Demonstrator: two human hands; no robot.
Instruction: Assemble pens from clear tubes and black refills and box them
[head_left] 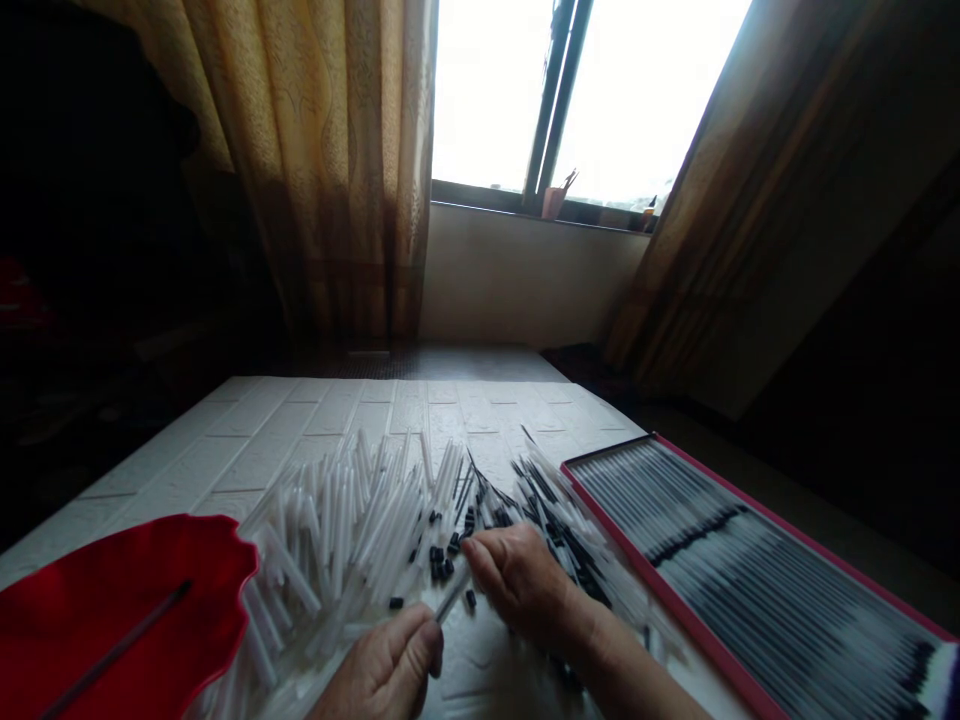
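Observation:
My left hand is closed around a slim, greyish see-through pen tube, whose upper end sticks out past the thumb. Just above that end, my right hand is pinched shut; whatever lies between its fingertips is hidden. Small black caps lie scattered on the table beside my fingers. To the left spreads a large heap of clear plastic tubes. Thin black pieces like pen refills lie in a loose pile beyond and right of my right hand, mixed with paler sticks.
A pink-edged tray with rows of pen-like sticks stands at the right. A red scalloped dish at the left holds one dark-tipped stick. The white brick-patterned tabletop reaches toward a window with curtains.

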